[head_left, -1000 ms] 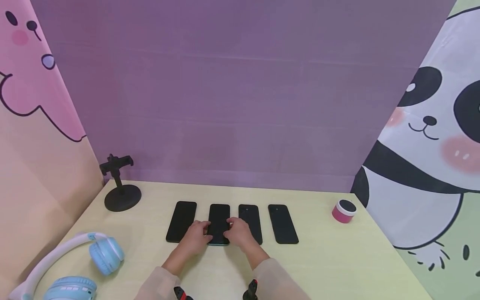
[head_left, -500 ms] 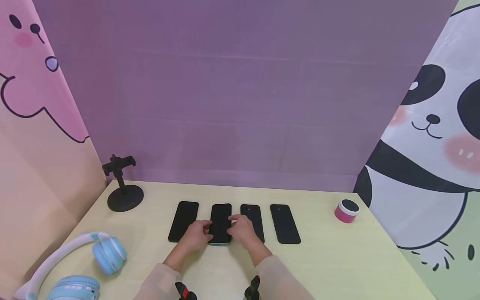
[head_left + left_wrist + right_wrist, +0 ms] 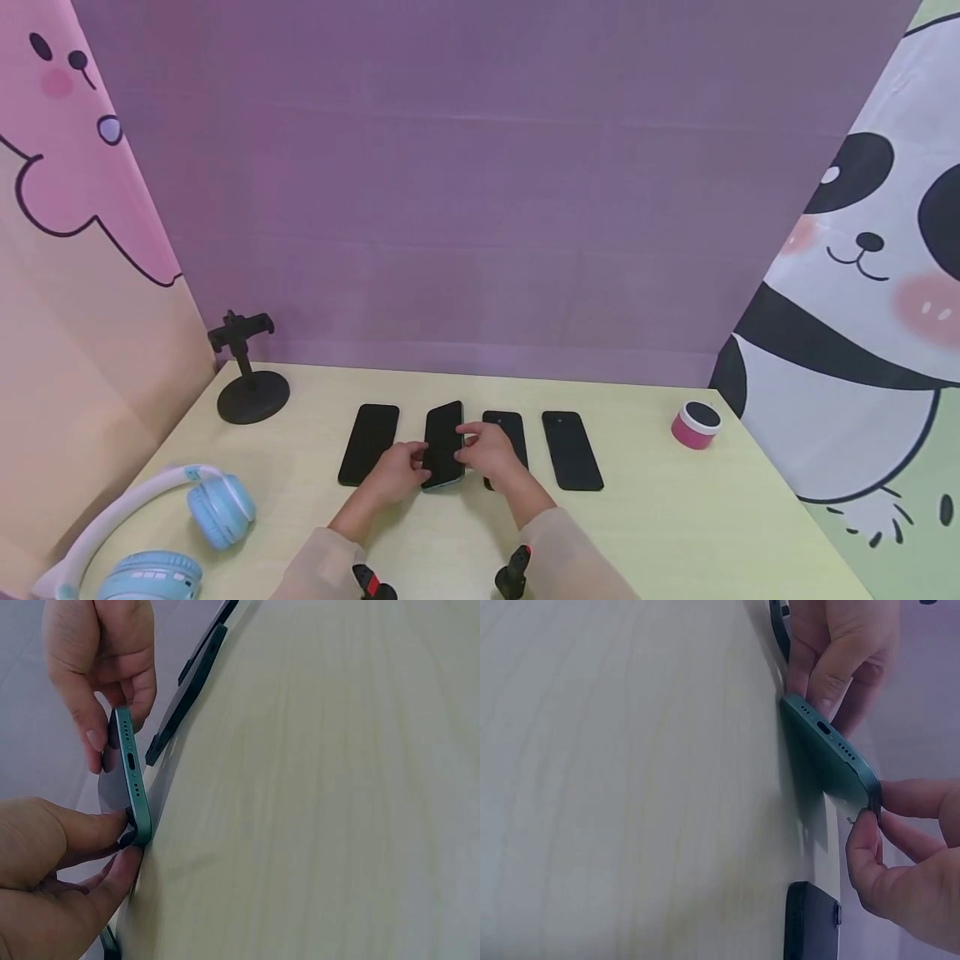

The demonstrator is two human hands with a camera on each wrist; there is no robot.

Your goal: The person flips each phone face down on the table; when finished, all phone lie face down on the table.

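A dark-faced phone (image 3: 441, 437) with a teal frame tilts above the table, its right side raised. My left hand (image 3: 393, 477) pinches its lower left edge between thumb and fingers. On the opposite side, my right hand (image 3: 491, 454) grips the right edge between thumb and fingers. The left wrist view shows the teal bottom edge (image 3: 131, 761) with its charging port, and a dark layer at the corner by my left thumb. From the right wrist view, the phone's teal back (image 3: 832, 769) faces down towards the table, its left edge low near the surface.
One black phone (image 3: 369, 444) lies left of the hands; two more, a partly covered phone (image 3: 504, 429) and another black phone (image 3: 572, 450), lie right. A black phone stand (image 3: 253, 397) and blue-and-white headphones (image 3: 221, 510) are at left. A pink jar (image 3: 696, 426) stands far right.
The teal-framed phone lay flat between both hands; now its right side is lifted and it is turned slightly. My right hand has risen with that edge.
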